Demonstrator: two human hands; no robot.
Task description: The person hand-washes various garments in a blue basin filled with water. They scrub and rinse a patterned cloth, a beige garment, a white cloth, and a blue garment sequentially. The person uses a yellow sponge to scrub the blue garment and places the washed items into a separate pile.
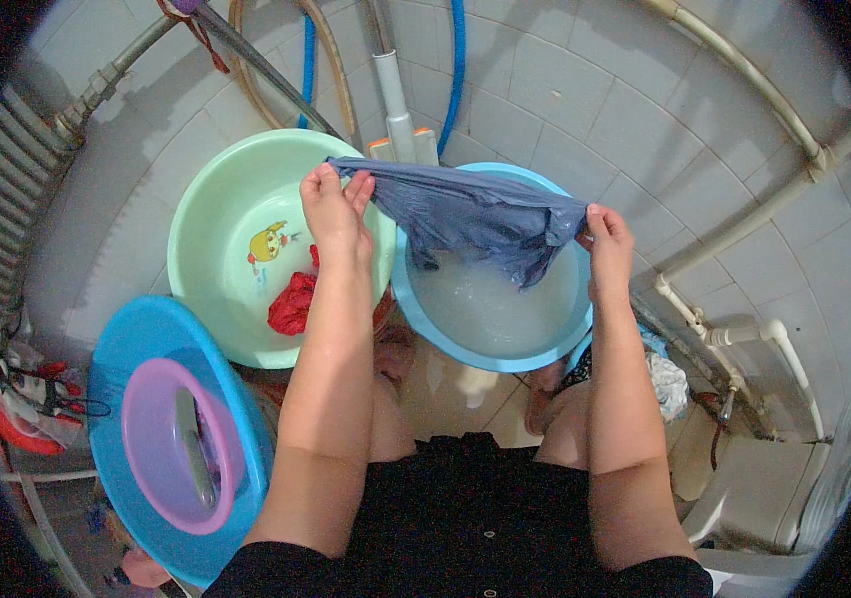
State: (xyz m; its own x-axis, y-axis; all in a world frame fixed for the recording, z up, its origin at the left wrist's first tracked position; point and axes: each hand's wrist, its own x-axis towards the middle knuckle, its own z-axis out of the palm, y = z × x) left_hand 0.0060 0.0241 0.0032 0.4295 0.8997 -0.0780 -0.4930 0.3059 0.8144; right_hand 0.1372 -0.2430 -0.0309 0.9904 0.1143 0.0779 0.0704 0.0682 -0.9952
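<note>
A wet blue-grey cloth garment (470,202) is stretched between my two hands. My left hand (337,202) pinches its left corner above the rim of a pale green basin (201,217). At the other end, my right hand (608,235) grips the right corner near the rim of a light blue basin (492,365). The garment's lower part hangs over the cloudy water (492,314) in that basin; whether its tip touches the water I cannot tell. A crumpled red cloth (292,305) lies in the green basin, partly behind my left forearm.
At the left, a purple basin (142,441) with a grey-green handled object (192,448) stands inside a larger blue basin (113,374). Hoses and a mop-like tool (399,112) lean behind the basins. Pipes (739,194) run along the tiled wall at right. A white cloth (668,385) lies beyond my right forearm.
</note>
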